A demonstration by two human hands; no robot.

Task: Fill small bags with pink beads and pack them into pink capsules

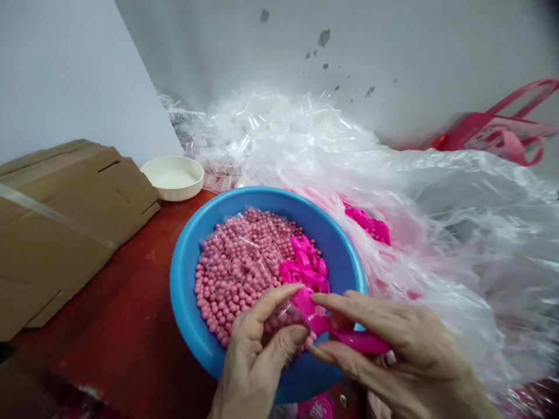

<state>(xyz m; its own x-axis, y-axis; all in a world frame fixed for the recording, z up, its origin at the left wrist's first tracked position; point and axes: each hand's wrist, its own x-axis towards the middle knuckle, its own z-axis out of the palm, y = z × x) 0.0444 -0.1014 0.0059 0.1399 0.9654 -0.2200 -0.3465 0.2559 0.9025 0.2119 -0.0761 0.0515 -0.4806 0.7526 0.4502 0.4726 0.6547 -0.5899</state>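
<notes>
My left hand (255,355) is closed around a clear plastic tube (286,314) with pink beads showing inside it. My right hand (397,337) pinches a magenta plastic piece (311,311) against the tube's end; whether the two are joined I cannot tell. A longer curved magenta part runs back under the right fingers. Both hands are over the front of a blue basin (181,297). Pink beads (222,305) fill much of it, with several clear tubes lying on them. A small heap of magenta plastic pieces (305,265) rests on the beads' right side.
Flattened cardboard (65,227) lies at the left on the red table (131,302). Behind the basin are a white round bowl (172,177) and a heap of clear tubes (279,119). Clear plastic sheeting (458,233) covers the right, with a pink bag (489,131) beyond.
</notes>
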